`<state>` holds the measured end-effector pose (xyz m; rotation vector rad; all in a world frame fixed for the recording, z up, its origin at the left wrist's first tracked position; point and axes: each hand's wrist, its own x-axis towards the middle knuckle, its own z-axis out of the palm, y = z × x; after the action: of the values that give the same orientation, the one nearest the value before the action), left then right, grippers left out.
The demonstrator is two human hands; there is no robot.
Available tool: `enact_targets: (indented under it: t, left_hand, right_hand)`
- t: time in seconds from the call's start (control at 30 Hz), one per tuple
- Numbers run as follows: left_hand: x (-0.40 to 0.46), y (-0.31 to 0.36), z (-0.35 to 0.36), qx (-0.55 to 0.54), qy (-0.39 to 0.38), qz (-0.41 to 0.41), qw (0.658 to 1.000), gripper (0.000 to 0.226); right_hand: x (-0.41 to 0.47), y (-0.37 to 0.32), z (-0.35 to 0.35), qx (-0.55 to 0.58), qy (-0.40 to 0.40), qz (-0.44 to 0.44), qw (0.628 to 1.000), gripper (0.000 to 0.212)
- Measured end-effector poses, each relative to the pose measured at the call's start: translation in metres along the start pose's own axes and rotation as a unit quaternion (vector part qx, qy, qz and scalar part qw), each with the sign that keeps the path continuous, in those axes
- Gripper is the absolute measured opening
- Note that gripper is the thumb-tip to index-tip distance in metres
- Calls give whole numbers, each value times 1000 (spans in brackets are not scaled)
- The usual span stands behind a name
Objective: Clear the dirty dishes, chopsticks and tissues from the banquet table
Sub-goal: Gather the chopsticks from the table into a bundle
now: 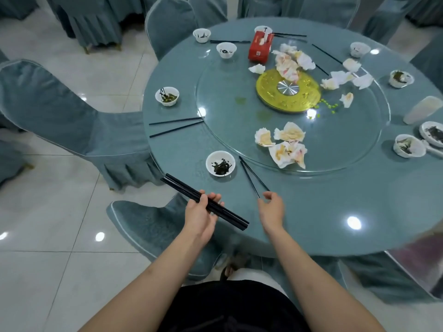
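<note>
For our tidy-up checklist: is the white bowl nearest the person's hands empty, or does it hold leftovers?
Not empty. The bowl stands upright on the table with dark, seaweed-like scraps at its bottom.

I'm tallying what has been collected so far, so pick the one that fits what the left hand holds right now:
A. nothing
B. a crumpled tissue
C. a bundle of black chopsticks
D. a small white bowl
C. The left hand has its fingers curled round a bundle of black chopsticks held out over the table edge, while the right hand reaches for another pair of chopsticks lying on the table.
</note>
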<state>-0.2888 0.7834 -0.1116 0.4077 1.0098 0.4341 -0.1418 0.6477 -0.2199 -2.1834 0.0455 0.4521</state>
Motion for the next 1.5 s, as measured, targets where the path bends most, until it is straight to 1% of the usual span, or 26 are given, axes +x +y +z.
enact_targets:
  t: [0.1,0.17,0.23,0.3,0.37,0.5,0.63,0.77,0.9,1.0,1.03,1.23,1.33,1.4,1.47,1.5]
  left_hand:
    - [11,-8,11,1,14,-5,1000,13]
    - [17,-11,13,3,25,-3,1000,13]
    - [20,-12,12,7,41,-4,999,12]
    - [21,-12,12,5,51,-4,999,12]
    - [20,-12,12,4,52,-3,999,13]
    - [22,-12,16,17,48,-7,999,13]
    - [26,-13,21,25,42,-6,999,11]
    - [21,-15,25,28,25,-13,999,11]
    - [16,-16,22,48,11,-16,999,10]
    - [12,-15,22,61,-4,-15,998,11]
    - [12,-15,21,60,-11,-13,998,11]
    - [8,-16,16,46,-21,0,999,21]
    - [6,-16,12,45,-26,2,999,21]
    - [4,-16,10,40,-30,-2,999,19]
    - [4,-17,9,39,-32,-4,999,17]
    - [4,-18,9,40,-33,-4,999,17]
  right_hand:
    - [26,9,-1,-104,-6,-45,994,33]
    - [39,13,2,-154,-10,-78,985,42]
    - [48,15,4,-199,-21,-85,976,50]
    - [54,17,5,-243,-30,-88,966,52]
    - [58,18,6,-269,-34,-99,958,51]
    - [64,20,9,-247,-56,-87,963,43]
    - [63,26,11,-222,-71,-55,971,28]
    - [67,30,8,-234,-82,-33,968,9]
    - [67,32,10,-260,-82,-22,962,18]
    - [63,28,8,-263,-82,-20,961,9]
    - [62,27,7,-265,-83,-21,960,9]
    - [52,18,1,-313,-109,-36,943,18]
    - [50,14,0,-322,-125,-33,938,23]
    - [48,9,-4,-316,-140,-21,938,21]
    - [48,5,-9,-298,-162,0,941,10]
    - [50,5,-11,-287,-176,12,942,9]
